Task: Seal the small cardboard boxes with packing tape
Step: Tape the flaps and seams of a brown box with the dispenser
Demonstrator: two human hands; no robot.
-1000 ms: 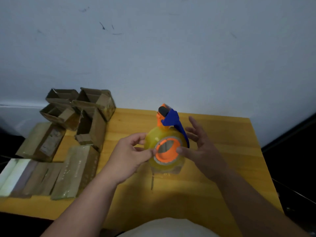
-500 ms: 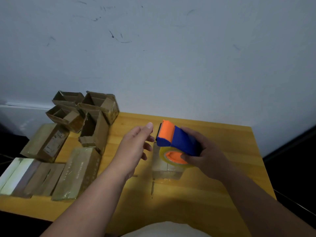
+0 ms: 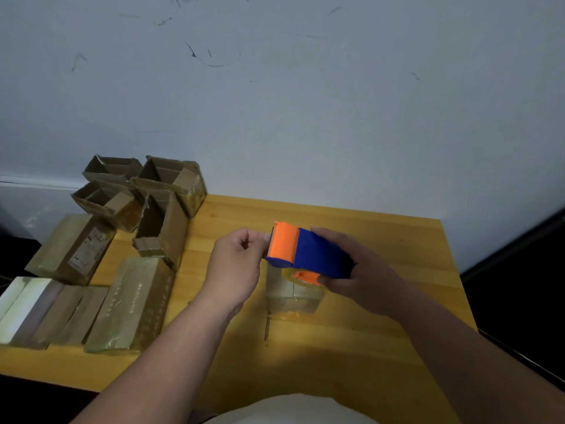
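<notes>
My right hand [image 3: 365, 278] grips a blue and orange tape dispenser [image 3: 312, 252] over the middle of the wooden table [image 3: 382, 338]. The clear tape roll shows under it. My left hand [image 3: 235, 264] has its fingers curled, and thumb and fingertips pinch at the toothed orange cutter edge where the tape end comes out; the clear tape itself is hard to see. Directly below the dispenser sits a small cardboard box [image 3: 293, 296], glossy with tape and partly hidden by the dispenser.
At the back left stand several open small boxes [image 3: 168, 182], one of them upright [image 3: 159, 231]. Several closed, tape-shiny boxes [image 3: 131, 301] lie along the left edge. A white wall rises behind the table. The floor drops off dark on the right.
The right hand took the dispenser in a full grip and tipped it flat over the box. The left hand let go of the roll, opened, then closed its fingers at the cutter edge.
</notes>
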